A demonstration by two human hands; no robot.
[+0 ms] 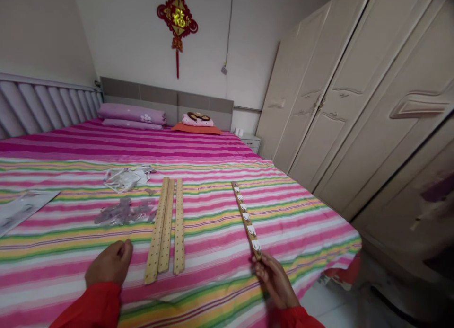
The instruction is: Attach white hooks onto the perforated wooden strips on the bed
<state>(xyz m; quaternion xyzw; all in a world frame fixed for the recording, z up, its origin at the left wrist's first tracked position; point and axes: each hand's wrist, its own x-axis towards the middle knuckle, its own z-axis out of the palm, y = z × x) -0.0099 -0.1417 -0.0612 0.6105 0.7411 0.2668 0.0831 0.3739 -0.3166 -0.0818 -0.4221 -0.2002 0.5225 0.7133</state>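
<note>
My right hand (272,277) grips the near end of a wooden strip (245,216), its fingers wrapped round the edge. A row of several white hooks with metal parts runs along this strip, which points away from me over the bed. Curled into a fist, my left hand (109,263) rests on the striped sheet, and nothing shows in it. Between my hands lie three pale wooden strips with rows of holes: a left one (158,231), a middle one (166,226) touching it, and a right one (179,227) slightly apart.
Small clear plastic bags (122,211) lie beyond my left hand, with a bundle of clear wrapping (128,177) behind them. A flat plastic packet (24,208) is at far left. Pillows (133,114) stand by the headboard (159,95). A wardrobe (340,110) lines the right side.
</note>
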